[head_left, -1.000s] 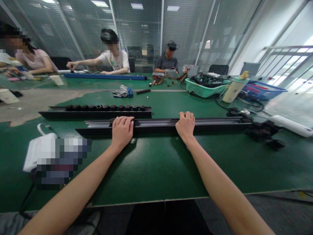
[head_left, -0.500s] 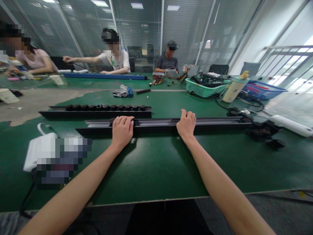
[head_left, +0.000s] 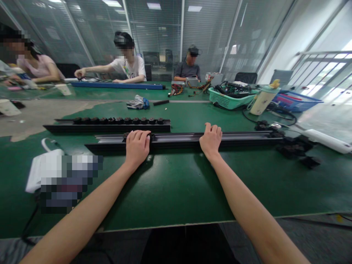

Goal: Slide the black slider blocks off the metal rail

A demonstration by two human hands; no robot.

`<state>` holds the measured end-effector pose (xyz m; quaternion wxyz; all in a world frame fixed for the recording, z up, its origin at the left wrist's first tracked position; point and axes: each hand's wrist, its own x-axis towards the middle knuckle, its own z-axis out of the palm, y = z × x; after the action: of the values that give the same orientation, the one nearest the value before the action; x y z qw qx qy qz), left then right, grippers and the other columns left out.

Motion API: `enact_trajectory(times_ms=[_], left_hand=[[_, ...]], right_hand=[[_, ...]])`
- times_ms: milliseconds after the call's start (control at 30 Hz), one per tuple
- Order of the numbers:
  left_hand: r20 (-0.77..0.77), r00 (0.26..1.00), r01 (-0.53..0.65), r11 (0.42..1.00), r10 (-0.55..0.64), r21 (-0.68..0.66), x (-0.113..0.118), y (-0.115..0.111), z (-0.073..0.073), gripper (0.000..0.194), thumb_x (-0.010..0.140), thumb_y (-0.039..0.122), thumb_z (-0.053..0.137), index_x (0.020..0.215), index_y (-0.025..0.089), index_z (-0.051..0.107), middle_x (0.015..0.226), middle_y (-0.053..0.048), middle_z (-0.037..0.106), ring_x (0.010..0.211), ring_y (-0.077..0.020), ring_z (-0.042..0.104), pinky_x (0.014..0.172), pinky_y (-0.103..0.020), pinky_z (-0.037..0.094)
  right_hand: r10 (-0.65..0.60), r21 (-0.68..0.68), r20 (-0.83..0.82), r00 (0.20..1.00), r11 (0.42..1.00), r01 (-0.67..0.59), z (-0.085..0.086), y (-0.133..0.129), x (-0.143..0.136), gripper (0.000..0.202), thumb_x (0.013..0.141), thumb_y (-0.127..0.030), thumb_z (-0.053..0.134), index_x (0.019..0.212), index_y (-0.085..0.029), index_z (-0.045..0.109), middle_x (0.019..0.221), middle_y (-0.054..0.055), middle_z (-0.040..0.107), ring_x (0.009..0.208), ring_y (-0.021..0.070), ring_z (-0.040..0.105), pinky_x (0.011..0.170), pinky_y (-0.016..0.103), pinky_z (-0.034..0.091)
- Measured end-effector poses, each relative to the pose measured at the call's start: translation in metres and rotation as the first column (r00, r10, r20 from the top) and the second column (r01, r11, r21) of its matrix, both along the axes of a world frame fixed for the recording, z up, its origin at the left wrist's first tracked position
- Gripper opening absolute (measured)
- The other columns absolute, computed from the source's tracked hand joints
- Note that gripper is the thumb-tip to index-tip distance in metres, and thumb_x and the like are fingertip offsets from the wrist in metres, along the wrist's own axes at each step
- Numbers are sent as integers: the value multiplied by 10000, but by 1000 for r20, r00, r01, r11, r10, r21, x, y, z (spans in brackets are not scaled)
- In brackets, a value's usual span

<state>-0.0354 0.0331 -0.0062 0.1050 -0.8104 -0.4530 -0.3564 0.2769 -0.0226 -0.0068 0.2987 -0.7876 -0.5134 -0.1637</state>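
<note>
Rear rail (head_left: 110,128) was lined with black parts (head_left: 127,120); near rail (head_left: 176,145) was mostly unfilled, loose pieces (head_left: 294,147) piled by its right end. Left hand (head_left: 138,145) was curled down over a dark part (head_left: 150,138) on near rail; right hand (head_left: 211,141) was half-curled farther along, hold not discernible.

Both bare arms reach forward from the lower corners, the left arm (head_left: 82,211) and right arm (head_left: 253,209) slanting inward. The left hand (head_left: 137,146) lies back upward, fingers bent forward side by side; the right hand (head_left: 211,142) is loosely curled, knuckles raised, well apart from it.
</note>
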Motion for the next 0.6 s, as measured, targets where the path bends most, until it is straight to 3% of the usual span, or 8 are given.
enact_trajectory(times_ms=[267, 600], left_hand=[[10, 1000, -1, 999, 1, -40, 0, -1, 2, 430, 1093, 360, 364, 1303, 206, 706, 1260, -142, 738, 1296, -327, 599, 1263, -557, 365], [-5, 1000, -6, 1000, 6, -19, -1, -1, 1, 434, 1101, 364, 351, 1308, 213, 702, 1257, -132, 742, 1292, -323, 603, 1262, -545, 369]], right_hand=[[-31, -13, 26, 999, 999, 32, 0, -1, 2, 452, 905, -36, 426, 1297, -100, 641, 1127, 199, 581, 1077, 314, 477, 957, 451, 375], [-20, -154, 60, 998, 988, 29, 14, -1, 9, 326, 911, -37, 474, 1104, -103, 729, 1150, 240, 629, 1096, 336, 535, 921, 456, 425]])
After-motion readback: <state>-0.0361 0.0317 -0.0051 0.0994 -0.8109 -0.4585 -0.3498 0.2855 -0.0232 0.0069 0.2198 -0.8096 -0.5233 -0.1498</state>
